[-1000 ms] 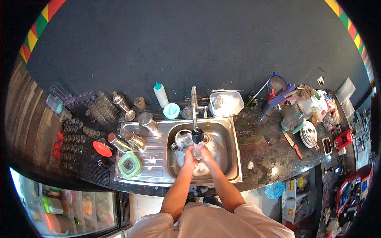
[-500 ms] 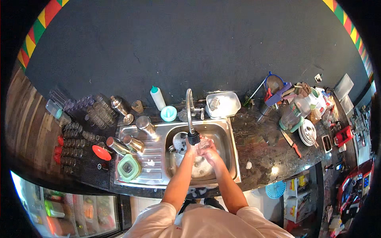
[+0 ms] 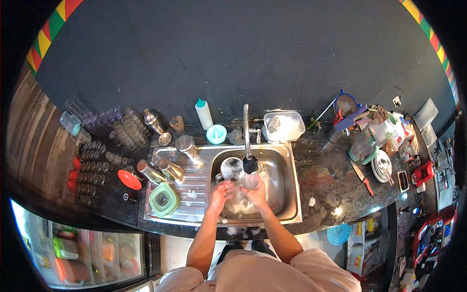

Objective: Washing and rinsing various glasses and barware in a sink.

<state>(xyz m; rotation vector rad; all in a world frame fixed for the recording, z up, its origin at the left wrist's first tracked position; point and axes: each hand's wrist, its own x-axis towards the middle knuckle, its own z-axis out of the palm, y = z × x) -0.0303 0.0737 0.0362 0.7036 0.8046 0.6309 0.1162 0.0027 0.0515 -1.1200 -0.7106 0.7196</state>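
Observation:
Below the black spray head (image 3: pixel 250 164) of the flexible tap, my right hand (image 3: pixel 258 195) grips a clear glass (image 3: pixel 250 182). Water appears to run onto the glass. My left hand (image 3: pixel 219 195) is over the left part of the basin with its fingers spread, apart from the glass and holding nothing. Behind my hands in the steel sink (image 3: pixel 294 192) lies a round metal vessel (image 3: pixel 232 168) with suds on it. White foam (image 3: pixel 239 206) covers part of the basin floor.
Metal tumblers (image 3: pixel 170 170) and a green square container (image 3: pixel 164 199) stand on the drainboard, a red dish (image 3: pixel 129 179) beside it. Rows of glasses (image 3: pixel 92 168) fill the left. To the right lie an orange-handled knife (image 3: pixel 362 178) and stacked plates (image 3: pixel 382 166). A plastic tub (image 3: pixel 284 125) sits behind the sink.
My hands were together around the glass under the tap. My left hand has let go and moved left, its fingers opening; my right hand keeps the glass. The whole view has shifted slightly.

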